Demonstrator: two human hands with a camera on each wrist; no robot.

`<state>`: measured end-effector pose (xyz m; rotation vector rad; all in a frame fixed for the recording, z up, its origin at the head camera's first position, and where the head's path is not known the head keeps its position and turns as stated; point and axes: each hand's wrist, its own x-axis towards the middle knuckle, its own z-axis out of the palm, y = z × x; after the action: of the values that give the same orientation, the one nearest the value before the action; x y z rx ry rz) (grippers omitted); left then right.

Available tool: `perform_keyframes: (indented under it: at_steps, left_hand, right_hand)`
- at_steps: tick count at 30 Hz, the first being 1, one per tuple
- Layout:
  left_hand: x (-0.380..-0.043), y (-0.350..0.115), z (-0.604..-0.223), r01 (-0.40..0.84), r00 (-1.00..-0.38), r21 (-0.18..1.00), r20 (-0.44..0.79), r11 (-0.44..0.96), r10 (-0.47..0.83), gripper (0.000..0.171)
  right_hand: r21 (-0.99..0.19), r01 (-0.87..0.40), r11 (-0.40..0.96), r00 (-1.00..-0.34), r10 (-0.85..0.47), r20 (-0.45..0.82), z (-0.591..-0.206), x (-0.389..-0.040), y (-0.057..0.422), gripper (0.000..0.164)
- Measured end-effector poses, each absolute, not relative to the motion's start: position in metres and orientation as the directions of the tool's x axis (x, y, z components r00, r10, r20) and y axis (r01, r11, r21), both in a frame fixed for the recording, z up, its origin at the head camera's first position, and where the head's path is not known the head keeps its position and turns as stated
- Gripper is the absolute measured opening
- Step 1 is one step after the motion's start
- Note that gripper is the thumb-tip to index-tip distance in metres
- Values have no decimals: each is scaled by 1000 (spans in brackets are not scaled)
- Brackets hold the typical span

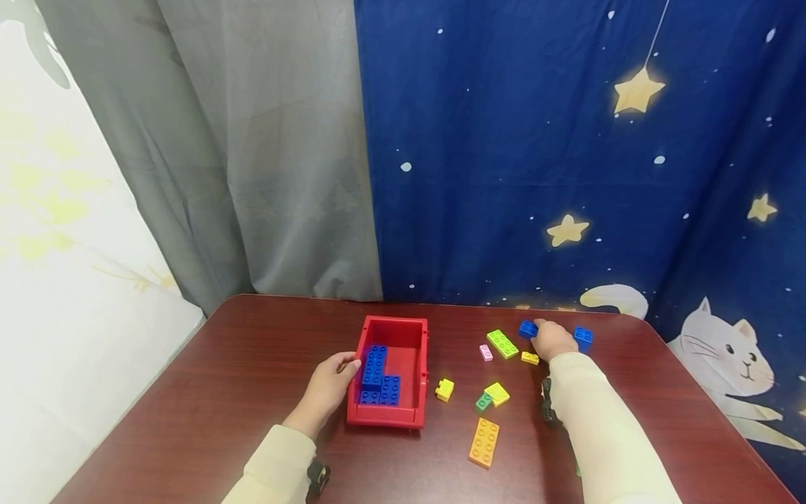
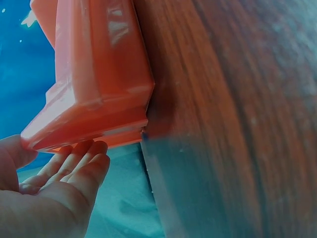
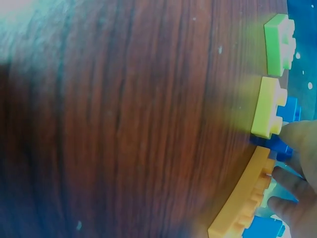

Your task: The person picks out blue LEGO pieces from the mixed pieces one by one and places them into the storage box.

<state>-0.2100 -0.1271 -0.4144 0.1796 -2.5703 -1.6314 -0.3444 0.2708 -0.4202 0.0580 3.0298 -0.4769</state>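
One studded blue block (image 1: 527,329), probably plastic

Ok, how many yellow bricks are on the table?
3 visible: one yellow brick right of the red box, one yellow brick beside the small green brick, and one yellow brick near the right hand. More may be hidden under that hand or sleeve.

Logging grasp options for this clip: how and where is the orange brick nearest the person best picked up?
Probably from above, pinching mid-length across its two long sides: the orange brick lies flat, studs up, longer than wide, with bare table along both. The small green brick, beyond its far end, makes that end less inviting.
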Motion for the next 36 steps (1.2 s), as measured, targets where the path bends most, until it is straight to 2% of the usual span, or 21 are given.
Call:
perform_keyframes:
  at_steps: [22,29,36]
  left_hand:
    - [-209,-127,-414,-64,-990,904,-3,423,-144,39]
    - [-208,-128,-413,-76,-990,902,-19,425,-137,40]
    - [-209,-128,-413,-79,-990,904,-21,420,-142,40]
  right_hand:
    - [-330,22,944,-1000,14,-26,-419,-349,264,48]
    - [-349,-57,935,-998,-41,53,-405,-347,254,47]
    - [-328,-194,924,-973,-140,182,-376,-340,231,45]
